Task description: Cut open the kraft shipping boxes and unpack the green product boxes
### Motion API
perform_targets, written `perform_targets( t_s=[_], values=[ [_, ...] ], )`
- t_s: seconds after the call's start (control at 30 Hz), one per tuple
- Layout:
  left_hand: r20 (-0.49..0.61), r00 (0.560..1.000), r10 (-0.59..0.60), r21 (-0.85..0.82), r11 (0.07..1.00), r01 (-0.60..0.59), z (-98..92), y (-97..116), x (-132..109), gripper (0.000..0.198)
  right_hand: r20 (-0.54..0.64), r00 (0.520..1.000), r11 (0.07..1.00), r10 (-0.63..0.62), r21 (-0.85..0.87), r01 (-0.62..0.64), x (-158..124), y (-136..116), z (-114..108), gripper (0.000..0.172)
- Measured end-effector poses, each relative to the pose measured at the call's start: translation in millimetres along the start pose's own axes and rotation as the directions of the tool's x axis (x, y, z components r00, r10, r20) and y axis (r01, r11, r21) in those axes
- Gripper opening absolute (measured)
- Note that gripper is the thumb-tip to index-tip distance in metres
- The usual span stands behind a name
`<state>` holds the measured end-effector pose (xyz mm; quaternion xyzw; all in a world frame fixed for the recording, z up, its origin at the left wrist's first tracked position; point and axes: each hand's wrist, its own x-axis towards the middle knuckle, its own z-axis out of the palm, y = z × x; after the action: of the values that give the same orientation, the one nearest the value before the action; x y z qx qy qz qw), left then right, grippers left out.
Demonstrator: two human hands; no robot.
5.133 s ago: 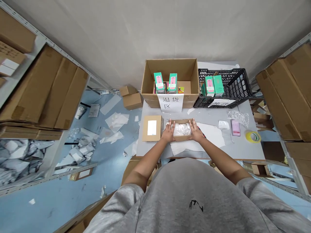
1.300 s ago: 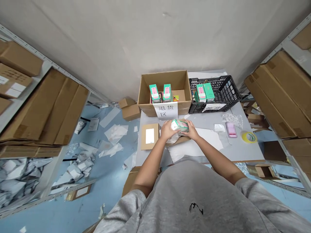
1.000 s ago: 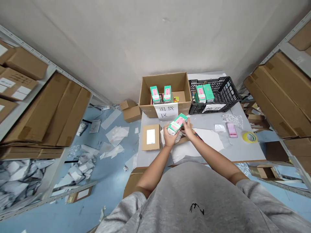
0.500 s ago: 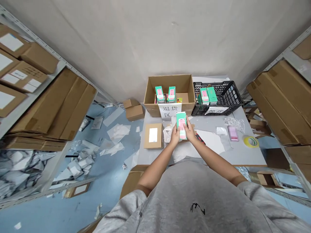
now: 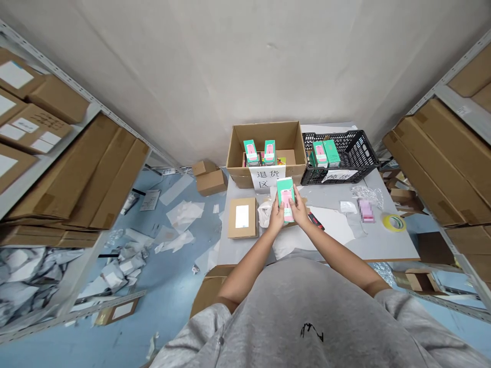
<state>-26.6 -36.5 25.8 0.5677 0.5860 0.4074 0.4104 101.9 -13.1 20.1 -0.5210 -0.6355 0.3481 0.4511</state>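
A green and pink box (image 5: 285, 190) is held upright between my two hands over the front middle of the table. My left hand (image 5: 276, 217) grips its left side, and my right hand (image 5: 299, 210) grips its right side, thumbs on the front face. Behind it stands an open cardboard box (image 5: 240, 176) with a paper sign, holding two similar green boxes (image 5: 269, 152). To its right a black crate (image 5: 360, 153) holds more green boxes (image 5: 332, 152). A small closed carton (image 5: 251, 230) with a white label lies left of my hands.
Yellow tape (image 5: 394, 223), a pink packet (image 5: 366, 210) and a red and black tool (image 5: 315, 221) lie on the table (image 5: 391, 248). Shelves with cartons flank both sides. Papers (image 5: 184, 214) litter the floor at left.
The view has shifted slightly. Both hands still hold the green and pink box, and my right thumb has moved a little to the left on its front.
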Motion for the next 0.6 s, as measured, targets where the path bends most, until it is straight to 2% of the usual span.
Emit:
perform_targets(
  t_s=[0.1, 0.17, 0.3, 0.4, 0.5, 0.6],
  values=[
    [-0.015, 0.992, -0.124, -0.351, 0.93, 0.111, -0.1, 9, 4, 0.063, -0.064, 0.997, 0.994, -0.035, -0.108, 0.028, -6, -6, -1, 0.075],
    [0.006, 0.982, -0.186, -0.496, 0.852, 0.165, -0.3, 14, 9, 0.06, -0.061, 0.996, 0.984, -0.059, -0.171, 0.048, -8, -9, -2, 0.074],
    [0.075, 0.954, -0.291, -0.644, 0.717, 0.269, -7.6, 20, 22, 0.061, 0.045, 0.995, 0.981, -0.094, -0.167, 0.1, -3, -13, -10, 0.07],
    [0.098, 0.947, -0.305, -0.707, 0.649, 0.282, -14.9, 19, 27, 0.069, 0.14, 0.983, 0.984, -0.121, -0.114, 0.137, 3, -13, -14, 0.071],
    [0.063, 0.964, -0.257, -0.715, 0.662, 0.224, -15.9, 16, 28, 0.065, 0.159, 0.983, 0.993, -0.093, -0.056, 0.103, 4, -8, -10, 0.08],
    [-0.034, 0.965, -0.259, -0.608, 0.772, 0.186, -12.7, 11, 28, 0.059, 0.135, 0.991, 1.0, -0.012, 0.006, 0.012, 0, 1, -3, 0.088]
  ],
)
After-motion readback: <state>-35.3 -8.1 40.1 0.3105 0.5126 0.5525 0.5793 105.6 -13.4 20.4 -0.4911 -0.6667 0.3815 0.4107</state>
